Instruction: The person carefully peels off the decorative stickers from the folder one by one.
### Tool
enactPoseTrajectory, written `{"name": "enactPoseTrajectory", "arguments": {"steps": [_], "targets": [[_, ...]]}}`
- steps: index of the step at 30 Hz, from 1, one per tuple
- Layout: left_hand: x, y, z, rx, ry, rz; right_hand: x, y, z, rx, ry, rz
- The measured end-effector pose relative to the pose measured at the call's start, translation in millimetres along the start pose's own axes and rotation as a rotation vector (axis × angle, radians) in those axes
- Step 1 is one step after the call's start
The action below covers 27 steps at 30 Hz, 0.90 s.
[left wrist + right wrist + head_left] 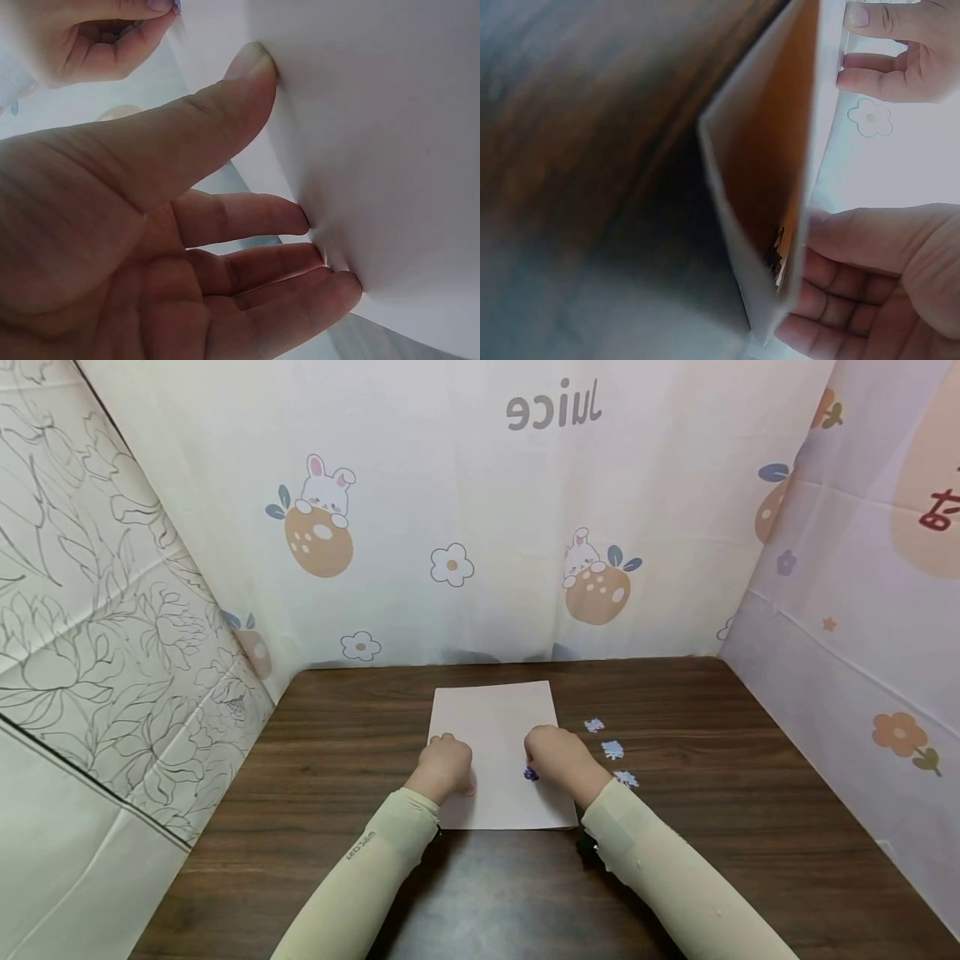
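Note:
A white folded paper card (498,735) lies on the dark wooden table. My left hand (447,767) rests on its left part; in the left wrist view the thumb and fairly straight fingertips (345,289) press on the white surface. Over the right part, my right hand (558,756) pinches a small purple piece (531,774) against the card. The piece is mostly hidden by the fingers. In the right wrist view, the card's layers stand apart, with an orange-toned inside (769,142) and a small dark shape (776,255) within.
Three small pale blue jagged cutouts lie right of the card: a far one (594,725), a middle one (612,749) and a near one (626,778), partly behind the right wrist. A printed curtain (450,485) hangs behind the table (337,735).

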<state>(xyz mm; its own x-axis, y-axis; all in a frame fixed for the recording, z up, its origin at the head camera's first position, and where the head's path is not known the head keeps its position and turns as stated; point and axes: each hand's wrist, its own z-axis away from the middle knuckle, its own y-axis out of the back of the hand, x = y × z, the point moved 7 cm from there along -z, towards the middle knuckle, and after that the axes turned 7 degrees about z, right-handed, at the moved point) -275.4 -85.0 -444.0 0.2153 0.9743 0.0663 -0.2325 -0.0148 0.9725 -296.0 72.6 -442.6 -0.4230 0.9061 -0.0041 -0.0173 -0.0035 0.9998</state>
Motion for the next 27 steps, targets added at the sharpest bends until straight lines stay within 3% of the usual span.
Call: {"name": "enactPoseTrajectory", "arguments": {"steps": [27], "targets": [[-0.7, 1.3, 0.3, 0.001, 0.003, 0.003, -3.5, 3.9, 1.7, -0.049, 0.025, -0.022]]}}
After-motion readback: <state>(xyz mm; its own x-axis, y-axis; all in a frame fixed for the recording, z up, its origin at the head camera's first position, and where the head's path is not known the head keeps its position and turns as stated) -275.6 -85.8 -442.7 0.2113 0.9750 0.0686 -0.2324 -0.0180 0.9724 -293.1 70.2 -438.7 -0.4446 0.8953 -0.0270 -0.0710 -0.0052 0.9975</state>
